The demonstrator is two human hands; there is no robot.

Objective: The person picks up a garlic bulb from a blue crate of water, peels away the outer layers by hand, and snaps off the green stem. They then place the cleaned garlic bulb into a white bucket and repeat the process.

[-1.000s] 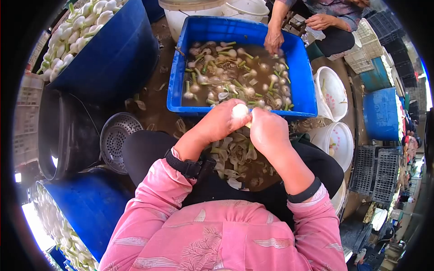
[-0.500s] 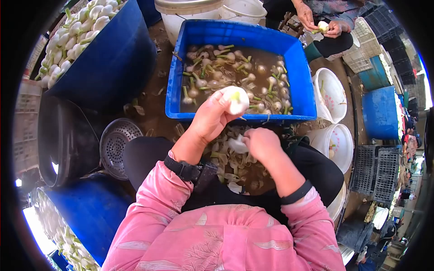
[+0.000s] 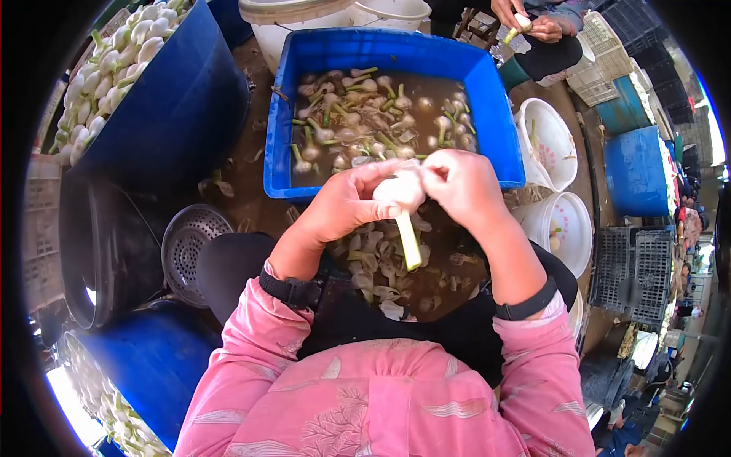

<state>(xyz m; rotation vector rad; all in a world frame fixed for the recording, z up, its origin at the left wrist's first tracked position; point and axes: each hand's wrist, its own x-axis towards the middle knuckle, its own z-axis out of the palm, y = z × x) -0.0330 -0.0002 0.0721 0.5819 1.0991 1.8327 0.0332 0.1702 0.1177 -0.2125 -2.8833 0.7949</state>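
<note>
Head view shows my left hand (image 3: 339,206) and right hand (image 3: 464,186) pinching one white bulb (image 3: 400,190) between them above the blue tub (image 3: 502,114), its green stalk (image 3: 410,240) hanging straight down toward my lap, both hands equally near.

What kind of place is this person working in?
Probably a market or produce-washing spot: a blue crate of muddy water with bulbs soaking, blue tubs heaped with cleaned ones, and stacked plastic crates.
</note>
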